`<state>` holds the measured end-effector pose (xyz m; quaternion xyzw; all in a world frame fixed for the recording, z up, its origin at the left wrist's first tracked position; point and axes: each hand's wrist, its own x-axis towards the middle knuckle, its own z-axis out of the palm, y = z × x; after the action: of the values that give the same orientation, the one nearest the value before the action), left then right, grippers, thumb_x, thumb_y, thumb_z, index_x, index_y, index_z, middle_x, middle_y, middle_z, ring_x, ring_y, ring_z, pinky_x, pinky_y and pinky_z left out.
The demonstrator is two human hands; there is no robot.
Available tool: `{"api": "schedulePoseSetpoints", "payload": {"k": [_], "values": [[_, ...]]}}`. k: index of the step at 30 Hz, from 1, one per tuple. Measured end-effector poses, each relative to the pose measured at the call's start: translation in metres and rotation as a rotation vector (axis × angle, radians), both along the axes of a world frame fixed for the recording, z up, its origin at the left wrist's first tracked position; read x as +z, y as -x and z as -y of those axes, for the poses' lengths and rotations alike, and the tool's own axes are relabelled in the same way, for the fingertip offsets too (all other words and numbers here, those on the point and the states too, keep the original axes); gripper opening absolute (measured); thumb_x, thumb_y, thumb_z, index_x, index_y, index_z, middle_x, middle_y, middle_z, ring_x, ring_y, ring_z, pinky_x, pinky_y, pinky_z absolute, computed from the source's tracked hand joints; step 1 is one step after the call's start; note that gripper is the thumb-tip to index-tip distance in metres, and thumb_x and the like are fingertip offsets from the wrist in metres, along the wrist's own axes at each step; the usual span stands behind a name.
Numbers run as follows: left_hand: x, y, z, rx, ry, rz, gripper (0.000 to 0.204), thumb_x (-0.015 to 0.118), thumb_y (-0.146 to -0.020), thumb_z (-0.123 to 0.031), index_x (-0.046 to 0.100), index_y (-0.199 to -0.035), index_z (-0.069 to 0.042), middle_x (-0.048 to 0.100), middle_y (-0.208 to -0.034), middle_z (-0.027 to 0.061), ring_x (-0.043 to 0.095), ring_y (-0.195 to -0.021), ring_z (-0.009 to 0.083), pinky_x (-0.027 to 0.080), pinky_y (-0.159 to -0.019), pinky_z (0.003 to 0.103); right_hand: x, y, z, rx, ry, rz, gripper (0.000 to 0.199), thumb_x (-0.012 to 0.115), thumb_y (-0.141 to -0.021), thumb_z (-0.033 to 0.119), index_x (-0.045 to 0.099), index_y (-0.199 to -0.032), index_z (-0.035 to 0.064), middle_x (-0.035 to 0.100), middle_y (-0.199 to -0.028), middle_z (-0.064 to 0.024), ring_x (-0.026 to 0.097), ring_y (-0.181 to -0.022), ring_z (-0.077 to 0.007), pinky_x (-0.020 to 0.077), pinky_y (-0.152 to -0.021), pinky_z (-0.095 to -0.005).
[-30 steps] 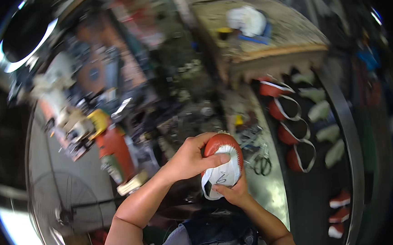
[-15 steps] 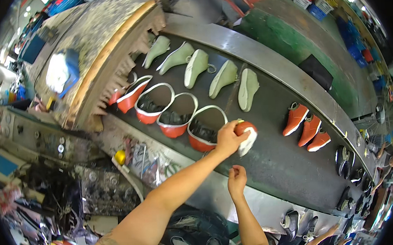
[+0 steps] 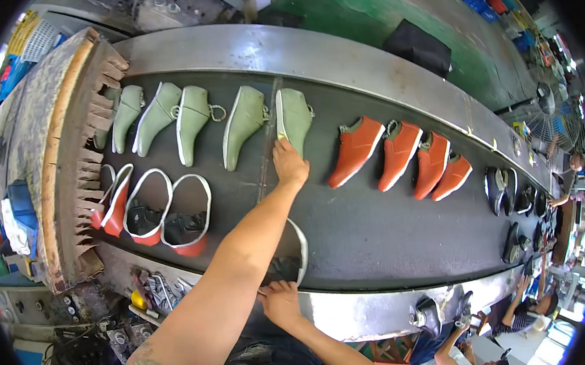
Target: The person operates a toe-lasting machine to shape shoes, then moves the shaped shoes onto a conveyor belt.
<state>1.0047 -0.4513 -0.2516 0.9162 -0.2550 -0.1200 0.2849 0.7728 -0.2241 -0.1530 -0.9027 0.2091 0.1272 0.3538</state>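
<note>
My left hand (image 3: 291, 163) reaches across the dark belt, its fingers closed on the lower end of a pale green shoe last (image 3: 292, 114) with a white underside. Something small and yellow shows at those fingertips. Close to the near metal edge, my right hand (image 3: 282, 303) is closed at the near end of a white-rimmed shoe upper (image 3: 300, 246). My left forearm hides part of that upper. Several more green lasts (image 3: 242, 125) lie in the far row to the left. Red uppers with white rims (image 3: 186, 217) sit in the near row, black inside.
Several orange-red shoes (image 3: 358, 149) lie right of my left hand, with black shoes (image 3: 501, 188) farther right. A wooden cover with ragged cardboard flaps (image 3: 91, 162) stands over the belt's left end. Metal rails (image 3: 338, 60) edge the belt. Other people work at the lower right.
My left hand has let go of a red shoe and now grips a green last. A fourth red shoe lies in the right-hand group. My right hand has moved left to an upper.
</note>
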Motion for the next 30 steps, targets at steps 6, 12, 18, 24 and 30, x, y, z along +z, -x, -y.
{"api": "schedulePoseSetpoints", "payload": {"k": [6, 12, 18, 24, 30], "values": [[0.025, -0.009, -0.078, 0.228, 0.664, -0.874, 0.043, 0.076, -0.082, -0.016, 0.064, -0.12, 0.0, 0.069, -0.107, 0.0077, 0.063, -0.094, 0.0151, 0.049, -0.085, 0.03, 0.051, 0.024, 0.037, -0.448, 0.001, 0.434, 0.017, 0.066, -0.081, 0.006, 0.063, -0.096, -0.0002, 0.061, -0.09, -0.0138, 0.056, -0.085, -0.0344, 0.042, -0.079, -0.0437], [0.101, -0.023, -0.286, 0.124, 0.52, -1.089, 0.048, 0.077, -0.082, -0.017, 0.062, -0.124, 0.002, 0.068, -0.108, 0.0073, 0.064, -0.092, 0.0155, 0.05, -0.082, 0.029, 0.128, 0.019, 0.063, -0.666, -0.574, 0.48, 0.011, 0.062, -0.092, 0.012, 0.065, -0.091, 0.0017, 0.065, -0.08, -0.0056, 0.058, -0.08, -0.0195, 0.045, -0.077, -0.0339], [0.174, 0.007, -0.427, -0.251, 0.343, -1.093, 0.049, 0.074, -0.082, -0.011, 0.06, -0.128, 0.001, 0.065, -0.122, 0.0093, 0.062, -0.106, 0.0159, 0.05, -0.092, 0.032, 0.056, -0.004, 0.063, -1.133, -1.298, 0.336, 0.03, 0.049, -0.098, 0.023, 0.058, -0.112, -0.0019, 0.063, -0.11, -0.0157, 0.062, -0.1, -0.0254, 0.0505, -0.087, -0.0399], [0.24, 0.041, -0.55, 0.229, 0.62, -1.145, 0.041, 0.074, -0.086, -0.024, 0.065, -0.12, -0.004, 0.069, -0.105, 0.0017, 0.061, -0.089, 0.0087, 0.049, -0.075, 0.029, 0.073, 0.01, -0.041, -1.082, -1.455, 0.254, 0.042, 0.034, -0.1, 0.019, 0.053, -0.128, -0.0047, 0.059, -0.128, -0.0189, 0.059, -0.115, -0.0321, 0.0478, -0.099, -0.045], [0.241, 0.068, -0.655, 0.644, 0.986, -0.532, 0.026, 0.069, -0.092, -0.021, 0.07, -0.101, 0.003, 0.066, -0.087, 0.002, 0.055, -0.071, 0.009, 0.047, -0.068, 0.025, 0.054, -0.011, -0.165, -0.94, -1.464, 0.081, 0.038, 0.035, -0.101, 0.015, 0.052, -0.127, -0.0066, 0.061, -0.124, -0.0194, 0.061, -0.111, -0.0314, 0.0491, -0.098, -0.0433]]}}
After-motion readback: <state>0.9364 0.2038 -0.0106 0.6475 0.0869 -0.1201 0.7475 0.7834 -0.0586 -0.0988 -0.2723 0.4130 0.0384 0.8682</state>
